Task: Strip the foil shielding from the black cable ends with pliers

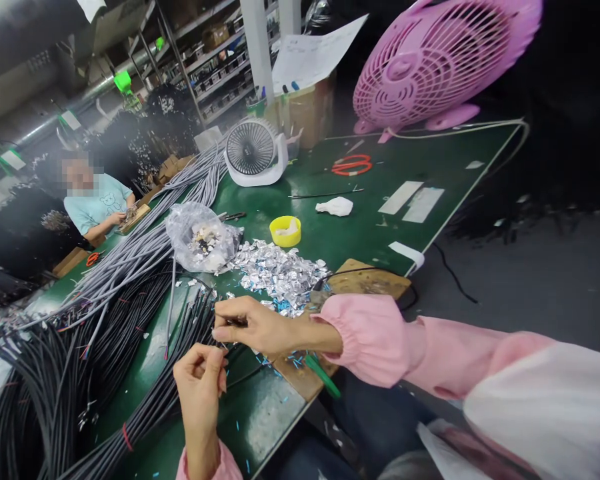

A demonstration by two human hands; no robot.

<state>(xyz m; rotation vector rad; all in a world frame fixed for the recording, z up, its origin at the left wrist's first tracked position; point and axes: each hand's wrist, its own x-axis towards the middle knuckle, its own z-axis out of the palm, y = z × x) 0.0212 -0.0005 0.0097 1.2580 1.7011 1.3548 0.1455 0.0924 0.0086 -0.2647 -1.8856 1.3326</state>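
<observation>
Hands (265, 328) near cables (150, 410), inside table edge (276, 437)

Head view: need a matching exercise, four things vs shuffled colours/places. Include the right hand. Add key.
Things:
1. Large fan
2. Foil scraps
3. Ring
4. Right hand

Colours/places:
A. Close to the left hand, fingers bent
B. Yellow
C. Pink
D. Silvery heap beside the plastic bag

Pairs: 1-C, 2-D, 3-B, 4-A
</observation>
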